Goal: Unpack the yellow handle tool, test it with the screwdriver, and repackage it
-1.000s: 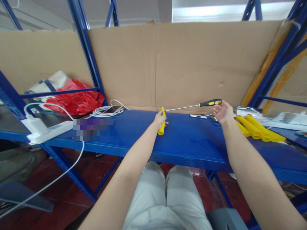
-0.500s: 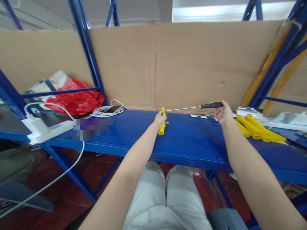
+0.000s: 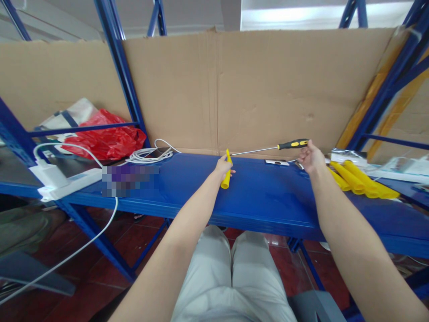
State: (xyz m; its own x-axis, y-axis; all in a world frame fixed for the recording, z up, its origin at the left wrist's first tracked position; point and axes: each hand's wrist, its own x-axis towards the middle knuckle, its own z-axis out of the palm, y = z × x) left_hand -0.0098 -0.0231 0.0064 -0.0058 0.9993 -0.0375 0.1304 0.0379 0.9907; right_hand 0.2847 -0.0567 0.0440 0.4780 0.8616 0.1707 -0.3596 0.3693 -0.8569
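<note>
Near the middle of the blue shelf, my left hand (image 3: 223, 166) is closed around a yellow tube (image 3: 225, 181), narrow at its upper end and wider at the bottom. My right hand (image 3: 312, 157) pinches the handle end of a screwdriver (image 3: 292, 144) with a black and yellow grip. Its long metal shaft runs left, nearly level, to the yellow tube by my left fingers. The tip is hidden there, so I cannot tell how it meets the tube. Several more yellow tubes (image 3: 355, 179) lie to the right of my right hand.
A blue shelf (image 3: 264, 197) is backed by cardboard (image 3: 268, 89). On the left are a white power strip (image 3: 75, 184), a coiled white cable (image 3: 150, 155) and a red plastic bag (image 3: 107, 136). A small white and dark flat piece (image 3: 277, 163) lies behind the hands.
The screwdriver handle has turned about its axis, so its yellow patches now face me. My right fingers shifted slightly; my left hand and the yellow tube stay in place.
</note>
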